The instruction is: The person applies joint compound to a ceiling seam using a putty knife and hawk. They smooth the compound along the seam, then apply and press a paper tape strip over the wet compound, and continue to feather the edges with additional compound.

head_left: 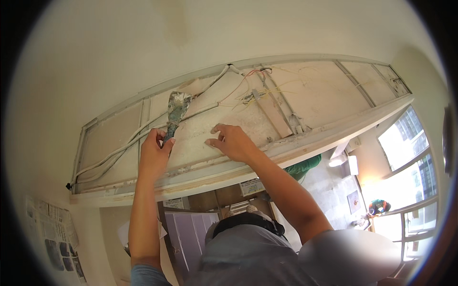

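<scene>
My left hand (159, 151) is closed round the handle of a putty knife (177, 112). Its broad blade, crusted with plaster, points up and away from me. To the right, my right hand (232, 143) hovers over the dusty recessed panel (200, 134), fingers curled and apart, with nothing visible between them. Pale flexible conduits (117, 151) run across the panel beside the left hand and pass behind the knife. Thin red and yellow wires (241, 86) spread out beyond the right hand.
A raised white ledge (329, 128) borders the near side of the panel. Metal framing strips (355, 83) cross it, and a loose wooden strip (273, 114) lies right of centre. Far below right, a person (379, 207) is near bright windows (410, 178). Newspaper (52, 233) covers something at lower left.
</scene>
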Motion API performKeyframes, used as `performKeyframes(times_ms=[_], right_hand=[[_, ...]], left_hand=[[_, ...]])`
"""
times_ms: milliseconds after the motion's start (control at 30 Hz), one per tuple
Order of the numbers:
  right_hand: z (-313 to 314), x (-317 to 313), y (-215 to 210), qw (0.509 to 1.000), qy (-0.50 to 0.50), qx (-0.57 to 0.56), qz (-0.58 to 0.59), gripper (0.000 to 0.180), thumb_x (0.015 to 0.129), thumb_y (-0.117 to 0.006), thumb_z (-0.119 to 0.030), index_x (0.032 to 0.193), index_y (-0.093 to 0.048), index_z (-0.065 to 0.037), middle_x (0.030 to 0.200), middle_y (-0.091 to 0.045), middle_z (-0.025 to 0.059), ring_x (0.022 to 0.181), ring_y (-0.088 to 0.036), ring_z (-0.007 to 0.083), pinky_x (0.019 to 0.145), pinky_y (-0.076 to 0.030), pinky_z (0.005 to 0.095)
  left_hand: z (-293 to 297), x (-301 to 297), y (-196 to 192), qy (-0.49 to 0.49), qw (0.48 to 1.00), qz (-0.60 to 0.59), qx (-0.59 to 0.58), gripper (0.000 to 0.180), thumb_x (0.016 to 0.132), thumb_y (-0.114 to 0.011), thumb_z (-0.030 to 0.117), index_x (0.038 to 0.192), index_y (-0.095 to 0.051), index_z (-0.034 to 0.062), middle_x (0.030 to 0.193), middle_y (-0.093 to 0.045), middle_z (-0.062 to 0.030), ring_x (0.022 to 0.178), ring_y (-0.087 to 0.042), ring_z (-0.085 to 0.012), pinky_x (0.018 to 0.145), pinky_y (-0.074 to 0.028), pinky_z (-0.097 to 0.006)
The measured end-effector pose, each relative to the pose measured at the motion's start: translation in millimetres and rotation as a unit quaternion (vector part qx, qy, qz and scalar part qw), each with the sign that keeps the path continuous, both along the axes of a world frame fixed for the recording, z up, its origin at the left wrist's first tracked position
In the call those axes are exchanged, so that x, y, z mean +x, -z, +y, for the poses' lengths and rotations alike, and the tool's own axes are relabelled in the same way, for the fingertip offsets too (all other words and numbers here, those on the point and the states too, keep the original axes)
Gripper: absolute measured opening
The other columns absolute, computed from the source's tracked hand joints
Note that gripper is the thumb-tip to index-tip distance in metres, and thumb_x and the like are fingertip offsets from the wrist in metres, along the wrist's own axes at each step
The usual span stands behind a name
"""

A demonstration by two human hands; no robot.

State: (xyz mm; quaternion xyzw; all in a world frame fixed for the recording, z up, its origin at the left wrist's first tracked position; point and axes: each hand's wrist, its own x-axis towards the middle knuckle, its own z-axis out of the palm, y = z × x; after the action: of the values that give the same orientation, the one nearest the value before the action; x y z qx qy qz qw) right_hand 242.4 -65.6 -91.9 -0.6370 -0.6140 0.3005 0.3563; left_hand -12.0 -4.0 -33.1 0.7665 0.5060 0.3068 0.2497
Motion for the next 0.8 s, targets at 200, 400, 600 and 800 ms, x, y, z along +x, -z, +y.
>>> performKeyframes(times_ms=[200,400,600,800], right_hand=[[-8.6,-10.0,-33.7,0.920,0.014,0.185,0.347,0.045,0.111,-0.060,-0.025,0.149,-0.054,0.000,0.104,-0.071,0.0043,0.092,-0.068,0.0122,0.082,-0.057,0.0303],[-23.7,69.6,-74.4,0.887,0.100,0.283,0.351,0.019,0.109,-0.054,-0.006,0.127,-0.049,-0.005,0.099,-0.069,0.0058,0.075,-0.066,0.0120,0.067,-0.056,0.0298],[-11.2,189.8,-131.5,0.894,0.243,0.335,0.172,0.013,0.109,-0.054,-0.008,0.120,-0.050,-0.003,0.095,-0.070,0.0090,0.069,-0.063,0.0114,0.060,-0.053,0.0277],[46.1,263.0,-201.0,0.821,0.282,0.492,0.068,0.021,0.108,-0.057,-0.014,0.122,-0.047,-0.001,0.102,-0.077,0.0142,0.076,-0.072,0.0189,0.063,-0.057,0.0348]], left_hand=[[-61.6,94.4,18.4,0.071,0.982,-0.172,-0.031,0.027,0.091,-0.081,0.005,0.111,-0.064,0.0021,0.089,-0.064,-0.0039,0.072,-0.053,-0.0112,0.066,-0.047,-0.029],[-77.9,119.4,41.7,0.162,0.958,-0.233,0.045,0.038,0.090,-0.081,0.003,0.125,-0.067,0.0034,0.112,-0.073,-0.0105,0.082,-0.067,-0.0159,0.071,-0.054,-0.030],[-82.2,77.2,65.2,0.046,0.990,-0.075,0.109,0.034,0.088,-0.080,0.004,0.121,-0.070,0.0029,0.095,-0.068,-0.0108,0.078,-0.066,-0.0191,0.066,-0.051,-0.032],[-92.3,65.3,77.4,0.016,0.985,-0.038,0.168,0.030,0.087,-0.080,0.007,0.115,-0.070,0.0017,0.089,-0.066,-0.0126,0.072,-0.066,-0.0266,0.063,-0.051,-0.039]])
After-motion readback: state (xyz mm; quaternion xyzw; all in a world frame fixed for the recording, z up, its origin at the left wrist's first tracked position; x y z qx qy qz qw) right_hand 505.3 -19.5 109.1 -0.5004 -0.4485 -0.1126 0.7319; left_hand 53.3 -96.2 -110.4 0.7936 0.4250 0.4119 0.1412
